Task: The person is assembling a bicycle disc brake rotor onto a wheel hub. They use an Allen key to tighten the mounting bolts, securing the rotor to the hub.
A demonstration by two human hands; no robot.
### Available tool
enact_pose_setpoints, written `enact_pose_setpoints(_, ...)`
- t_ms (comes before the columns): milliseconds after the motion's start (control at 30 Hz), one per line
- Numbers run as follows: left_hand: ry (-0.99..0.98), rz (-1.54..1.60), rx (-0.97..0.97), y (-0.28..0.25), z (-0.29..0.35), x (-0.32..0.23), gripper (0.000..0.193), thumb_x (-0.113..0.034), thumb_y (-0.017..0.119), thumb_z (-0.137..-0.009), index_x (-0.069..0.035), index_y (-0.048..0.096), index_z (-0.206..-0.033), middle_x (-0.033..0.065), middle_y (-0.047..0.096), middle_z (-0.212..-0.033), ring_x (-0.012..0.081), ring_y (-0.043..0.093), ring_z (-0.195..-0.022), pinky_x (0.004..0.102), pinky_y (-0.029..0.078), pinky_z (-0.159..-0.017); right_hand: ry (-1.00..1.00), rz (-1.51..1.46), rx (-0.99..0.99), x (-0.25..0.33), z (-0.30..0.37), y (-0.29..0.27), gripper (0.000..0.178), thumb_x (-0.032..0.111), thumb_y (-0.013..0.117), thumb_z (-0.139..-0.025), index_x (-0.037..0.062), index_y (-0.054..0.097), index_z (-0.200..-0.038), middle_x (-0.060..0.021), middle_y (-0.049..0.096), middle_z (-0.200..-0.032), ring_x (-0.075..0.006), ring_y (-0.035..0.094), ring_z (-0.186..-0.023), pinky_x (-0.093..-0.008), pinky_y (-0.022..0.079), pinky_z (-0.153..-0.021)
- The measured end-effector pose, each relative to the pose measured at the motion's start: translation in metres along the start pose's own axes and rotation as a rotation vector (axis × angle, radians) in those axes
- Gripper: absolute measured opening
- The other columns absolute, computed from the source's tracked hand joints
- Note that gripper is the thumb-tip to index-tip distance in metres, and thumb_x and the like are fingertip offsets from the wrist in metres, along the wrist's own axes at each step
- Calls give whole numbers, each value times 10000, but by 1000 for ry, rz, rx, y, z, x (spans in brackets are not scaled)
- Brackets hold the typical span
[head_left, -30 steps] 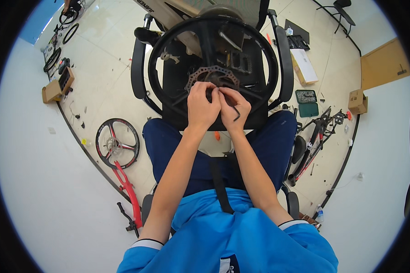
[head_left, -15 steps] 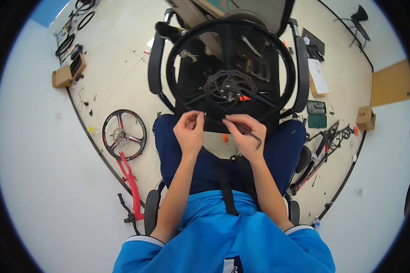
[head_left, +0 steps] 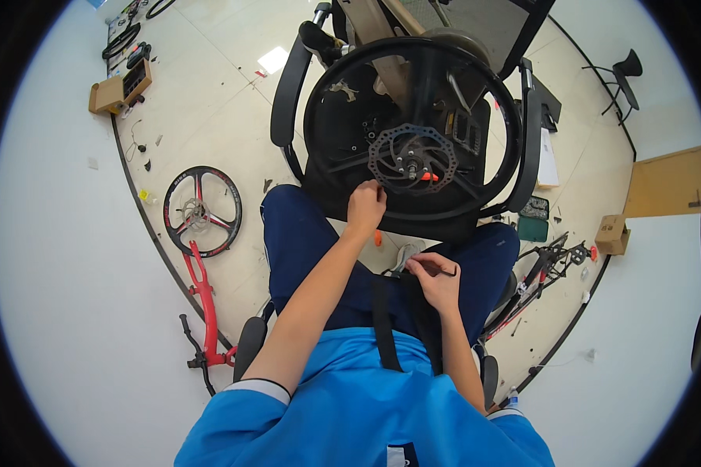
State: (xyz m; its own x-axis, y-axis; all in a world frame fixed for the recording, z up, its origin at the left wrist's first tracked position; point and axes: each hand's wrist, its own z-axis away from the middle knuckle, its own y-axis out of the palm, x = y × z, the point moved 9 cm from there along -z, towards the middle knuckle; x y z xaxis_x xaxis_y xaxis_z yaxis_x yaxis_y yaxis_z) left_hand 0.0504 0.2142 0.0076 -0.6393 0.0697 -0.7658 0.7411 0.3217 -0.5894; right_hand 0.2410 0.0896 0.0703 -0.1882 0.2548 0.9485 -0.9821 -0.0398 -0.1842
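A black spoked bicycle wheel (head_left: 515, 132) lies flat on the black seat of an office chair in front of me. At its hub sits a perforated metal disc brake rotor (head_left: 413, 134), with several bolts around the axle. My left hand (head_left: 368, 204) reaches to the rotor's near-left edge, its fingers pinched together; whatever is between them is hidden. Lower down, over my lap, my right hand (head_left: 438, 282) is closed around a black L-shaped hex key (head_left: 449, 272), of which only a short bent part shows.
Small parts, an orange piece (head_left: 429, 177) and a bicycle pedal (head_left: 466, 131) are on the seat, seen through the wheel. Chair armrests (head_left: 288, 101) flank it. On the floor, a red frame (head_left: 208, 311) and another wheel (head_left: 235, 222) lie left; a bicycle frame (head_left: 533, 280) lies right.
My left hand has moved forward and right to the rotor's edge. My right hand has drawn back toward my lap with the hex key. The whole view has shifted slightly.
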Motion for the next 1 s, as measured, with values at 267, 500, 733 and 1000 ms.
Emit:
enact_pose_setpoints(267,107,-78,77,30,-9,13,168,-38,652,-795,24,625,-949,193,635,-931,388,602,-932,471,510,-791,166,90,96,6,6,2,124,86,725,-866,-34,700,-881,-72,699,-767,-113,676,-695,-228,538,-654)
enact_pose_setpoints(500,132,164,-48,-44,33,-37,123,6,652,-799,10,654,-921,161,648,-928,351,612,-863,409,512,-744,12,16,47,-5,-5,4,110,61,674,-895,-48,674,-908,-58,687,-779,-98,664,-689,-228,539,-648)
enact_pose_setpoints(733,171,432,157,-58,74,-103,212,37,660,-795,17,687,-1005,133,657,-929,315,626,-892,369,514,-781,-188,-8,-127,28,-25,1,110,15,671,-881,-38,582,-845,-78,682,-808,-104,671,-739,-235,530,-681)
enact_pose_setpoints(1000,436,300,-24,-72,21,-126,212,35,720,-737,2,701,-946,89,637,-878,262,624,-810,347,528,-687,-344,29,-159,80,-42,-7,126,-16,708,-846,-54,666,-958,-79,700,-881,-116,687,-796,-229,537,-742)
